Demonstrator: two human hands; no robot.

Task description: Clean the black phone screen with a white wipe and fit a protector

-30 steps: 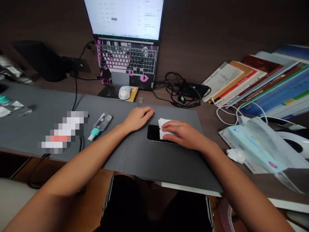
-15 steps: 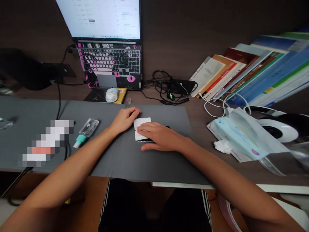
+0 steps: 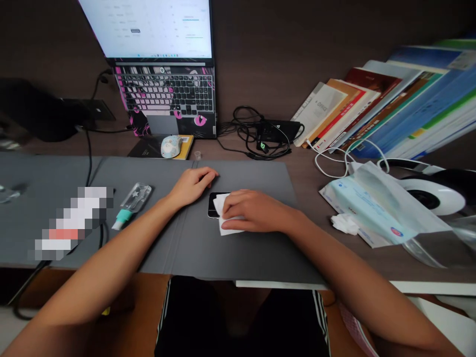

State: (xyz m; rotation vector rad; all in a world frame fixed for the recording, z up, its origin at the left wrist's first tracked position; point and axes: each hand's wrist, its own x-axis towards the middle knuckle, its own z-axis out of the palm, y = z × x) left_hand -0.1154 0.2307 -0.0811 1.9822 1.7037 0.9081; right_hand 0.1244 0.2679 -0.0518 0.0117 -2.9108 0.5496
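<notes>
The phone [image 3: 212,206] lies flat on the gray mat [image 3: 223,260], its left end exposed. A white tissue [image 3: 231,226] covers part of it and overhangs its near edge. My right hand [image 3: 255,210] grips the tissue between thumb and fingers, over the phone. My left hand [image 3: 193,186] rests on the mat near the phone's left end, fingers bent; I cannot tell whether it is closed. The spray bottle [image 3: 137,197] lies left of my left forearm.

Blk phone [image 3: 212,207] flat on gry mat [image 3: 208,253], scrn up, w/ wht tissue [image 3: 225,229] partly over it.
</notes>
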